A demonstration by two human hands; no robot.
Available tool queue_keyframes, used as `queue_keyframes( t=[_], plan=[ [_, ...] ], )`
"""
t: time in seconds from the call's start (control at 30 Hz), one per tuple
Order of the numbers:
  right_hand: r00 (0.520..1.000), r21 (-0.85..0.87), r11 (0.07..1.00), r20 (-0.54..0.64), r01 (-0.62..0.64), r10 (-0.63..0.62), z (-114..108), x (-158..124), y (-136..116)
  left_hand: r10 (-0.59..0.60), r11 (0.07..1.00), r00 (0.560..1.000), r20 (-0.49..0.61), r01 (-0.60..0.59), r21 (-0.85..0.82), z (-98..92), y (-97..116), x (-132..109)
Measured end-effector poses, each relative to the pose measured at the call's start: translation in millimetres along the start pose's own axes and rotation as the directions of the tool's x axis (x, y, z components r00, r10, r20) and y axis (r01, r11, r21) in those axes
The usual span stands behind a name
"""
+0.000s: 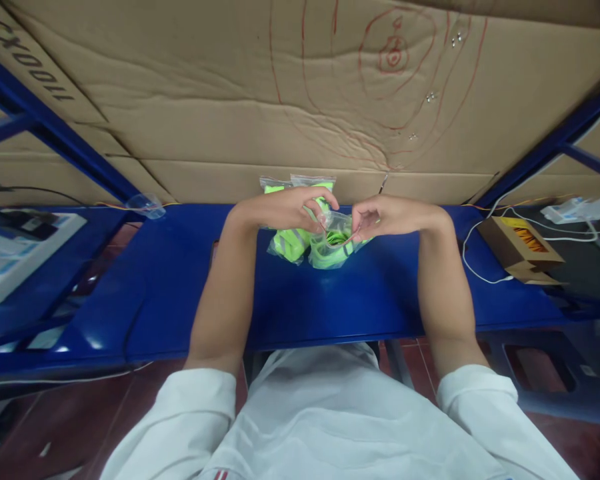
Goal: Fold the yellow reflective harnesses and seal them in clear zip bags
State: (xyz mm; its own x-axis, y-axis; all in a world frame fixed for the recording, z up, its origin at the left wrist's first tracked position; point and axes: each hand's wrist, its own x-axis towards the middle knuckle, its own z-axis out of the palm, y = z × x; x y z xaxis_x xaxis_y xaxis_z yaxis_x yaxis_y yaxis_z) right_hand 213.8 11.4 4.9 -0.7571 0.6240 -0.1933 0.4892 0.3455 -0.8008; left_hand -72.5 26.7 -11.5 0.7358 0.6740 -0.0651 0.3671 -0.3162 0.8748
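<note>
A clear plastic zip bag with bright yellow-green folded fabric inside stands on the blue table, its mouth spread apart and facing me. My left hand pinches the left side of the bag's rim between thumb and fingers. On the right side of the same rim, my right hand is closed in a pinch. Just behind and to the left lie more bagged yellow-green pieces with grey reflective strips, partly hidden by my left hand and forearm.
A large cardboard sheet with red drawn rings walls off the back of the blue table. A clear plastic cup lies at the back left. An open cardboard box and white cables are at the right.
</note>
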Motion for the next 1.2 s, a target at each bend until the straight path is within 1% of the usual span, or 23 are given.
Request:
queue_keyframes(
  t=[0.07,0.1,0.17,0.2,0.27,0.33,0.37,0.47,0.57,0.63,0.7,0.77,0.83,0.9,0.97,1.03,1.1,1.2],
  plan=[
    [0.999,0.155,0.988,0.037,0.019,-0.025,7,2,9,0.018,1.0,0.996,0.089,-0.02,0.014,-0.4,7,-4],
    [0.999,0.259,0.966,0.029,0.03,-0.039,13,3,16,0.035,0.999,0.991,0.13,-0.037,0.016,-0.8,10,-7],
    [0.998,0.461,0.885,-0.041,0.068,-0.055,30,4,33,0.048,0.999,0.981,0.191,-0.045,-0.019,0.1,13,-14],
    [0.995,0.522,0.848,-0.085,0.09,-0.053,39,5,42,0.037,0.998,0.98,0.198,-0.025,-0.063,2.1,12,-18],
    [0.989,0.585,0.802,-0.142,0.119,-0.043,59,5,59,-0.02,0.982,0.985,0.171,0.051,-0.179,10.5,5,-25],
    [0.986,0.624,0.771,-0.166,0.125,-0.026,75,5,72,-0.084,0.959,0.993,0.079,0.102,-0.266,23.2,-10,-33],
    [0.984,0.643,0.756,-0.176,0.128,-0.017,81,6,76,-0.107,0.948,0.994,0.022,0.108,-0.301,30.2,-19,-36],
    [0.974,0.677,0.72,-0.228,0.15,0.011,93,10,82,-0.138,0.909,0.983,-0.117,0.079,-0.408,47.5,-45,-47],
    [0.955,0.69,0.701,-0.295,0.181,0.044,100,16,82,-0.19,0.852,0.968,-0.161,0.081,-0.517,55.4,-62,-56],
    [0.94,0.695,0.692,-0.334,0.193,0.073,105,18,80,-0.244,0.827,0.956,-0.164,0.117,-0.551,57.6,-68,-59],
    [0.925,0.687,0.699,-0.365,0.196,0.1,109,17,77,-0.284,0.824,0.938,-0.196,0.135,-0.551,60.0,-70,-60],
    [0.913,0.663,0.726,-0.387,0.181,0.126,112,15,72,-0.3,0.828,0.917,-0.262,0.114,-0.549,63.8,-72,-60],
    [0.896,0.629,0.762,-0.414,0.155,0.159,114,14,67,-0.306,0.819,0.892,-0.334,0.067,-0.57,69.1,-74,-60],
    [0.862,0.594,0.792,-0.467,0.14,0.197,116,13,62,-0.314,0.793,0.87,-0.381,0.02,-0.609,74.6,-75,-60],
    [0.822,0.566,0.813,-0.524,0.14,0.223,119,13,59,-0.34,0.74,0.865,-0.37,0.004,-0.672,78.6,-77,-61],
    [0.802,0.559,0.817,-0.548,0.14,0.238,123,12,57,-0.378,0.679,0.872,-0.31,0.034,-0.733,80.3,-79,-62],
    [0.806,0.574,0.81,-0.533,0.12,0.259,125,11,57,-0.412,0.648,0.869,-0.275,0.067,-0.758,80.1,-80,-64],
    [0.832,0.621,0.782,-0.457,0.046,0.314,126,9,60,-0.451,0.639,0.855,-0.256,0.109,-0.761,78.4,-79,-67]
  ],
)
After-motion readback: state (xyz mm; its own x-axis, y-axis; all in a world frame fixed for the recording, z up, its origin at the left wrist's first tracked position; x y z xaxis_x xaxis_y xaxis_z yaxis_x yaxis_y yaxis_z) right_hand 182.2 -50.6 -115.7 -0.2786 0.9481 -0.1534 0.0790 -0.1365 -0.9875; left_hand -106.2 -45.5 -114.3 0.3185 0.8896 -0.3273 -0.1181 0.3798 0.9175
